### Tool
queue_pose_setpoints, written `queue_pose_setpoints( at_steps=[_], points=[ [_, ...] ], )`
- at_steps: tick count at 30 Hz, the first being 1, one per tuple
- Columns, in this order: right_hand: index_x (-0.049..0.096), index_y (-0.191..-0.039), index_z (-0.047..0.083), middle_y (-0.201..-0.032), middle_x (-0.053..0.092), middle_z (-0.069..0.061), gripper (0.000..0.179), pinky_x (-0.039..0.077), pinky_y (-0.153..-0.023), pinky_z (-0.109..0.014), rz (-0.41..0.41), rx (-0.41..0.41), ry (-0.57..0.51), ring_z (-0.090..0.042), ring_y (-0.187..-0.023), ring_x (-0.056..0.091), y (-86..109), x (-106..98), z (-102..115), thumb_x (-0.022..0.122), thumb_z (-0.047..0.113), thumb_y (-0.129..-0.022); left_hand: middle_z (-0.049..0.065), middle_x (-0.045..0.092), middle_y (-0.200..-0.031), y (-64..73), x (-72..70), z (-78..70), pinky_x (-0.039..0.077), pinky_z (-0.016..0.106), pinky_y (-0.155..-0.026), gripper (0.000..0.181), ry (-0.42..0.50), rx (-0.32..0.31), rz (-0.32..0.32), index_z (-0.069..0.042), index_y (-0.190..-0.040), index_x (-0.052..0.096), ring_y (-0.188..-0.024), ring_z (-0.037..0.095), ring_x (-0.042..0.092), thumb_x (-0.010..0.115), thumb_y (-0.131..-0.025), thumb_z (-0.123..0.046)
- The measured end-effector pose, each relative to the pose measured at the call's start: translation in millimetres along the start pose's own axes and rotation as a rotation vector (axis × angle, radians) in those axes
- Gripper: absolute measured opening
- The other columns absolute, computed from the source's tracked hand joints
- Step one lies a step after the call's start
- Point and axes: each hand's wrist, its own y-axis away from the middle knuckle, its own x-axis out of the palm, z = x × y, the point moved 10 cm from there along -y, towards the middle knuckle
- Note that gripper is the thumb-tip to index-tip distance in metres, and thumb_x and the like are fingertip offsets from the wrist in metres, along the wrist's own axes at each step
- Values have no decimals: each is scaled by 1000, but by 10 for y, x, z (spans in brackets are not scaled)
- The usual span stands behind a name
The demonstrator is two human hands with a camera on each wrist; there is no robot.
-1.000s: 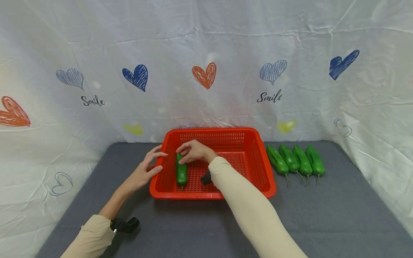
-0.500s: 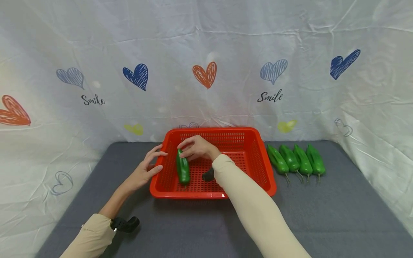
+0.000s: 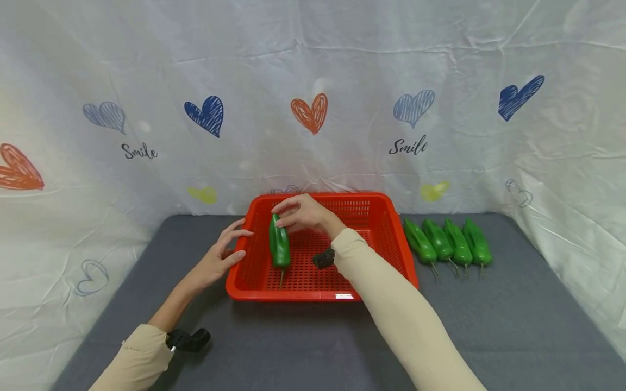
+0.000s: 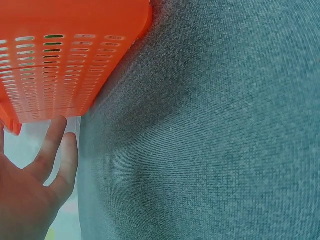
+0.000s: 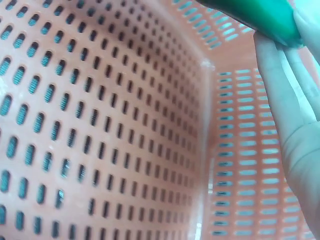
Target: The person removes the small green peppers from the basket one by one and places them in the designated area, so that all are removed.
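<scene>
In the head view, my right hand (image 3: 309, 213) pinches a green pepper (image 3: 280, 247) near its narrow tip, inside a red slotted plastic basket (image 3: 293, 296). The pepper hangs tilted, with its stem end lower and towards me. From the right wrist view, the same pepper (image 5: 265, 17) is held between thumb and fingers above the basket's slotted floor. My left hand (image 3: 221, 257) is at the basket's left rim, fingers spread and fairly straight. The left wrist view has this hand (image 4: 35, 190) beside the basket's outer wall; whether every finger touches it is unclear.
Several more green peppers (image 3: 459, 243) lie side by side right of the basket, stems towards me. Everything stands on a grey cloth-covered table (image 3: 293, 347). A white curtain (image 3: 362, 136) printed with hearts hangs behind it.
My right hand has raised the pepper off the basket floor and shifted it slightly right and away from me. The left hand stays at the rim.
</scene>
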Motion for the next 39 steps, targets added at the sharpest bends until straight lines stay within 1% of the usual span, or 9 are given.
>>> queue_pose_setpoints(
  at_steps=[3, 9, 12, 18, 23, 26, 30, 34, 39],
  points=[
    [66, -128, -7, -112, 72, -17, 39, 54, -87, -54, -5, -5, -7, -30, -101, 70, 34, -41, 66, 75, -5, -90, 16, 6, -165, 2, 1, -8, 59, 39, -78, 41, -7, 4, -2, 0, -143, 44, -113, 56, 55, 54, -104, 0],
    [62, -131, -10, -110, 71, -18, 41, 57, -84, -47, -15, -17, -43, -29, -97, 70, 140, -134, 180, 72, -6, -92, 16, 6, -165, 2, 2, -8, 59, 38, -77, 41, -9, 8, -3, 0, -143, 44, -113, 56, 55, 55, -104, 0],
    [60, -132, -11, -111, 70, -20, 42, 57, -85, -46, -25, -19, -55, -28, -97, 70, 193, -185, 225, 71, -7, -92, 16, 5, -165, 7, -1, 2, 59, 38, -77, 40, -7, 11, -3, 0, -143, 44, -112, 56, 55, 54, -104, -1],
    [58, -134, -12, -122, 64, -18, 46, 56, -85, -47, -31, -29, -31, -32, -100, 69, 315, -287, 346, 73, -5, -91, 16, 5, -166, 14, -4, 1, 59, 37, -77, 40, -10, 20, -1, 0, -144, 44, -112, 55, 55, 53, -105, -2],
    [65, -130, -6, -120, 68, -20, 41, 56, -87, -48, -35, -32, -19, -33, -105, 68, 429, -364, 485, 75, -3, -91, 14, 3, -166, 29, -4, -7, 60, 41, -73, 39, 20, 19, 8, 1, -144, 43, -107, 54, 58, 52, -106, -2],
    [69, -126, -1, -121, 68, -18, 36, 56, -87, -49, -46, -32, -19, -33, -107, 67, 505, -404, 573, 75, -3, -90, 14, 3, -166, 35, -7, -10, 59, 40, -74, 39, 12, 17, 8, 1, -144, 43, -107, 53, 58, 51, -106, -4],
    [69, -125, -1, -122, 67, -20, 35, 56, -86, -50, -58, -40, -13, -34, -107, 66, 614, -460, 671, 75, -4, -90, 15, 3, -166, 31, 0, -20, 59, 39, -74, 39, 17, 14, 8, 1, -144, 43, -107, 53, 59, 52, -106, -4],
    [69, -124, -2, -124, 66, -21, 34, 56, -86, -50, -80, -44, 1, -35, -106, 66, 722, -545, 704, 75, -4, -90, 14, 3, -166, 24, 6, -19, 60, 41, -73, 39, 34, 12, 9, 1, -144, 42, -108, 53, 58, 52, -106, -3],
    [70, -123, -2, -124, 66, -21, 34, 56, -86, -50, -132, -26, 9, -34, -104, 68, 886, -703, 675, 75, -4, -90, 15, 3, -166, 18, 16, -23, 60, 41, -74, 40, 32, 20, 10, 1, -144, 42, -109, 54, 58, 52, -106, -2]
  ],
)
